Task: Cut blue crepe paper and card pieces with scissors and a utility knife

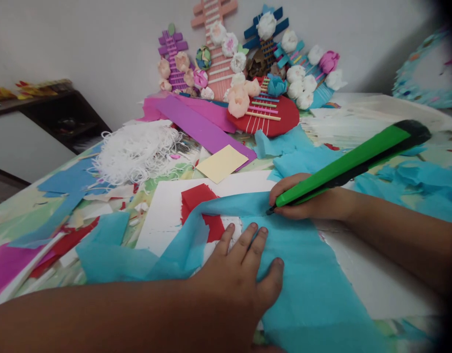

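My left hand (236,274) lies with fingers spread on a sheet of turquoise crepe paper (303,274), pressing it against the surface below. Above it, my right hand (306,201) is closed around the front end of a green box cutter (343,164) with a black rear end. Its dark tip touches the turquoise paper near a raised, folded strip (236,203). Underneath lie a white sheet (157,211) and a red paper piece (198,196). Whether the blade is out, I cannot tell.
Beyond my hands are a pale yellow card (223,163), a purple strip (207,130) and a heap of white string (137,152). Paper-flower instrument shapes (214,54) lean on the wall. Turquoise scraps (424,181) lie right; blue paper (67,179) lies left.
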`<state>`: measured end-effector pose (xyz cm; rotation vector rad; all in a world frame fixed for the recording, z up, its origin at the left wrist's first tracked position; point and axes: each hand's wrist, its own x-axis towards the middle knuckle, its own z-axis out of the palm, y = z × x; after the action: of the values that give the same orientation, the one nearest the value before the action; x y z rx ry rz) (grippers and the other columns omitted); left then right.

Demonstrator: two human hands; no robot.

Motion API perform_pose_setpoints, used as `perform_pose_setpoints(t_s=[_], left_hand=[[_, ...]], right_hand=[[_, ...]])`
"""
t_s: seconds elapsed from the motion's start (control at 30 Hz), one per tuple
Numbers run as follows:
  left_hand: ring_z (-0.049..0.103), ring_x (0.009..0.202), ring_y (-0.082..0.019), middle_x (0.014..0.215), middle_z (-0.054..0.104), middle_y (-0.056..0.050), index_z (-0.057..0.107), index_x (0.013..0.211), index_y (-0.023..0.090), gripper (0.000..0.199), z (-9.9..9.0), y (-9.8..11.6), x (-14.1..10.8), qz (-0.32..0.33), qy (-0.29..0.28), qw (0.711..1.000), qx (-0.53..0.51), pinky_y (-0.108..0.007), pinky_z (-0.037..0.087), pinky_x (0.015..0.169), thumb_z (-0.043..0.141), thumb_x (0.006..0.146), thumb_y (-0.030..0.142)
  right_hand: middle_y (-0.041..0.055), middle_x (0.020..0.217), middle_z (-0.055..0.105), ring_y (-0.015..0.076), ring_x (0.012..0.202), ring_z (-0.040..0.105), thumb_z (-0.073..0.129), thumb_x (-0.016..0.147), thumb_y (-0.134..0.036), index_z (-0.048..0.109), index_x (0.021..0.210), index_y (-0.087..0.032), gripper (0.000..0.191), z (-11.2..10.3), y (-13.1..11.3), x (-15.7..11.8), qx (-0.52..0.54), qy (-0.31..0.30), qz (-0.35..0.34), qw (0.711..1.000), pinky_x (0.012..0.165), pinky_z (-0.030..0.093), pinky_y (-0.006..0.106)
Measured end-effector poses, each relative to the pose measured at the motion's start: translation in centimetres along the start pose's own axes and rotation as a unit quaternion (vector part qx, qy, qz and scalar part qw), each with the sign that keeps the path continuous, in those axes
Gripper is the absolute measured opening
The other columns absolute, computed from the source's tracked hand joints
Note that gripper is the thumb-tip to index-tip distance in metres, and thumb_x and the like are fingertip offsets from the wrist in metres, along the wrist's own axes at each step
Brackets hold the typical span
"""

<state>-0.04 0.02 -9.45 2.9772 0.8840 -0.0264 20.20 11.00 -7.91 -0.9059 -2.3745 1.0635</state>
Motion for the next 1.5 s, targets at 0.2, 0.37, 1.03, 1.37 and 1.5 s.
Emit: perform_pose_setpoints(t_s=[0.2, 0.37, 1.03, 1.37, 1.5], left_hand=[[0.019, 0.122, -0.041, 0.130, 0.030, -0.025, 0.033, 0.126, 0.017, 0.061, 0.8, 0.1, 0.0, -0.004, 0.044, 0.998, 0.035, -0.061, 0.018, 0.089, 0.046, 0.076, 0.049], [0.020, 0.123, -0.039, 0.129, 0.033, -0.023, 0.035, 0.124, 0.017, 0.052, 1.1, 0.2, -0.1, -0.006, 0.074, 0.996, 0.048, -0.059, 0.017, 0.091, 0.046, 0.079, 0.039], [0.019, 0.122, -0.042, 0.131, 0.028, -0.026, 0.034, 0.125, 0.015, 0.073, 1.0, 0.1, -0.1, 0.002, 0.050, 0.998, 0.022, -0.061, 0.016, 0.090, 0.042, 0.070, 0.063], [0.019, 0.122, -0.041, 0.129, 0.032, -0.025, 0.034, 0.125, 0.017, 0.058, 1.3, 0.1, -0.1, -0.001, 0.060, 0.996, 0.070, -0.060, 0.019, 0.090, 0.050, 0.075, 0.043], [0.021, 0.122, -0.041, 0.130, 0.032, -0.024, 0.033, 0.126, 0.018, 0.055, 0.9, 0.1, -0.1, -0.003, 0.045, 0.996, 0.073, -0.061, 0.021, 0.089, 0.051, 0.076, 0.032]], right_hand=[[0.0009, 0.076, 0.063, 0.0106, 0.068, 0.059, 0.056, 0.067, -0.023, 0.059, 0.079, -0.017, 0.013, 0.0, 0.0, -0.4, 0.021, 0.016, 0.011, 1.000, 0.061, 0.049, 0.018], [0.0008, 0.075, 0.063, 0.0111, 0.068, 0.059, 0.057, 0.066, -0.023, 0.059, 0.077, -0.017, 0.013, -0.1, -0.1, -0.6, 0.034, 0.024, 0.033, 0.999, 0.059, 0.049, 0.018], [0.0001, 0.072, 0.060, 0.0099, 0.064, 0.056, 0.058, 0.065, -0.024, 0.058, 0.077, -0.017, 0.013, -0.3, 0.0, -0.5, 0.038, 0.006, 0.037, 0.999, 0.058, 0.048, 0.019], [-0.0026, 0.059, 0.056, 0.0089, 0.047, 0.051, 0.058, 0.064, -0.027, 0.055, 0.076, -0.020, 0.015, -0.5, -0.1, -0.8, 0.081, 0.026, 0.135, 0.987, 0.042, 0.044, 0.020], [0.0002, 0.071, 0.061, 0.0114, 0.064, 0.057, 0.057, 0.064, -0.024, 0.058, 0.076, -0.018, 0.013, -0.5, 0.1, -0.6, 0.027, 0.007, 0.062, 0.998, 0.056, 0.048, 0.020]])
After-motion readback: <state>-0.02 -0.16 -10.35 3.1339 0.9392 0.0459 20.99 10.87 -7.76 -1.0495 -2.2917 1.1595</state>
